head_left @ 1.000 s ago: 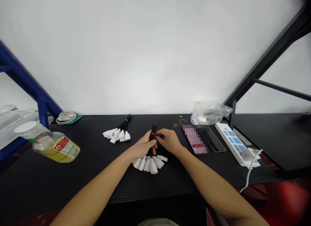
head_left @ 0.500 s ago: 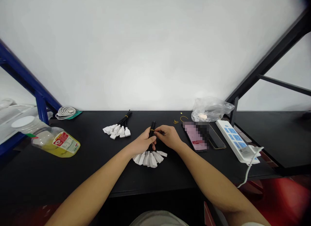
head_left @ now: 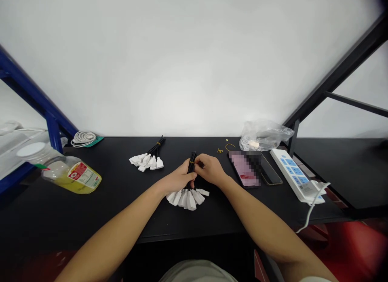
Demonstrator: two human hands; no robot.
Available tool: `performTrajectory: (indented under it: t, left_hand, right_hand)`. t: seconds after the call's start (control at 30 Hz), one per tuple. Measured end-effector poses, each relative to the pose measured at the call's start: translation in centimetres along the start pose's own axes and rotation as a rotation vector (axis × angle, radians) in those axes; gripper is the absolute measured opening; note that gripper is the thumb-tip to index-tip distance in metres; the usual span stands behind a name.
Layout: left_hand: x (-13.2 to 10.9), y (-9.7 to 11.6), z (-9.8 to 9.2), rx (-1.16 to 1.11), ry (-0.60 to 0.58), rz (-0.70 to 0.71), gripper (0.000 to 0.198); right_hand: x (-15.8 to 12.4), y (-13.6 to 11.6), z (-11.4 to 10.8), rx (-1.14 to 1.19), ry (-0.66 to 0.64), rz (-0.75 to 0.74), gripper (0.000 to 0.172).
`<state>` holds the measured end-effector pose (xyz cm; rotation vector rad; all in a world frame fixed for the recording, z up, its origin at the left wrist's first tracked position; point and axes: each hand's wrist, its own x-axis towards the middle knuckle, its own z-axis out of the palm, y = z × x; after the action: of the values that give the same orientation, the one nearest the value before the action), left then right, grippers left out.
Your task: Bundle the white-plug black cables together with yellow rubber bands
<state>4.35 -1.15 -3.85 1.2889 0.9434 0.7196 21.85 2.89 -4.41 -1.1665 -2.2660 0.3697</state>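
A bundle of thin black cables (head_left: pixel 192 167) with broad white ends (head_left: pixel 190 201) is upright in my left hand (head_left: pixel 180 178). My left fingers and thumb are closed round the black lengths, and the white ends fan out below over the table. Round the upper part of the bundle sits a yellow rubber band (head_left: pixel 191 162). My right hand (head_left: pixel 210 167) is closed in a pinch against the bundle's right side at the band; its fingertips are partly hidden. To the left lies a second bundle of black cables with white ends (head_left: pixel 147 160), held by its own yellow band (head_left: pixel 158 144).
Loose yellow rubber bands (head_left: pixel 220 151) lie beyond my right hand. Two phones (head_left: pixel 244 171), a plastic bag (head_left: pixel 263 134) and a power strip (head_left: pixel 295 175) are on the right. A tipped bottle of yellow liquid (head_left: pixel 81 179) and a coiled white cable (head_left: pixel 84 139) lie left on the black table (head_left: pixel 100 209).
The right fingers have shifted slightly up and in against the bundle at the band. My left hand keeps its hold; the view has tilted a little.
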Motion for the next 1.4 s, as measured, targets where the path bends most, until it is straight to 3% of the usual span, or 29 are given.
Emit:
performTrajectory:
  t: [0.23,0.37,0.53,0.7,0.93,1.17,1.4]
  left_hand:
    - [-0.1,0.2,0.1,0.037,-0.053,-0.012,0.058]
    - [-0.4,0.3,-0.1,0.058,-0.126,0.025,0.066]
    - [-0.7,0.0,-0.7,0.026,-0.229,-0.013,0.063]
    - [0.6,-1.1,-1.1,-0.108,-0.030,-0.013,0.058]
    - [1.9,-1.9,-1.7,-0.218,0.223,-0.008,0.035]
    - [3.5,-0.9,-2.0,-0.101,0.221,0.005,0.022]
    - [9.5,1.1,-3.9,0.217,0.309,-0.083,0.018]
  right_hand:
    - [0.4,-0.2,-0.3,-0.108,0.067,0.083,0.004]
    - [1.0,1.0,-0.9,-0.091,0.154,0.134,0.007]
    - [1.5,3.7,-2.6,-0.111,0.297,0.392,0.010]
    - [1.3,3.9,-2.5,-0.077,0.177,0.327,0.013]
    - [1.1,3.9,-1.4,-0.149,-0.029,0.243,0.011]
    - [1.2,4.4,-1.8,-0.244,-0.093,0.311,0.007]
    - [1.0,4.8,-2.6,-0.305,-0.098,0.459,0.015]
